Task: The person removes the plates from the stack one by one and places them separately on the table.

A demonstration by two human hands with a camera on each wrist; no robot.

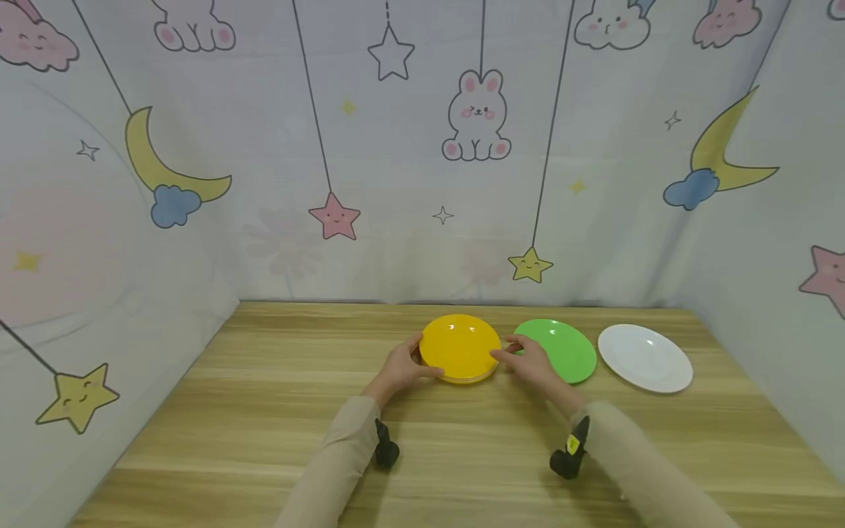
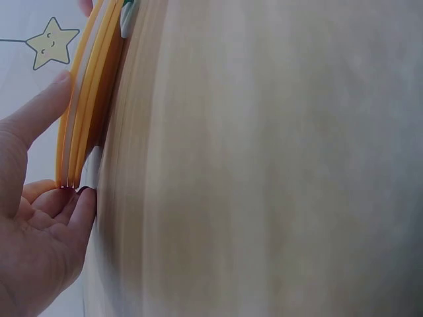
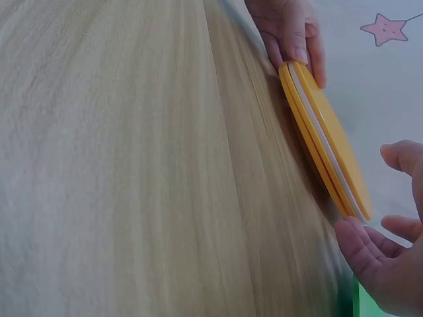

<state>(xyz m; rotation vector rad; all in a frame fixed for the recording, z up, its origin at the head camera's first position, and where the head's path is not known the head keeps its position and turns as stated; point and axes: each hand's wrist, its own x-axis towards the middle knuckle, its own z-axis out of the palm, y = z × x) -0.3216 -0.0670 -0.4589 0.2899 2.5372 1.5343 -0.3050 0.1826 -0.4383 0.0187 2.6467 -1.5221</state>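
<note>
A stack of plates [image 1: 460, 349] sits in front of me, with a yellow plate on top. From the side, the right wrist view shows a white plate [image 3: 310, 105] layered between yellow ones. My left hand [image 1: 400, 368] holds the stack's left side, thumb at the top rim and fingers [image 2: 79, 218] at the lower edge. On the opposite side is my right hand [image 1: 533, 364]. Its fingers [image 3: 357, 247] are right at the stack's edge, while the thumb stands away from the rim.
A green plate [image 1: 564, 352] lies just right of the stack, partly behind my right hand. Further right is a white plate [image 1: 645, 358]. All are on a wooden table [image 1: 277, 411], with a patterned cloth wall [image 1: 396, 161] along its back and sides.
</note>
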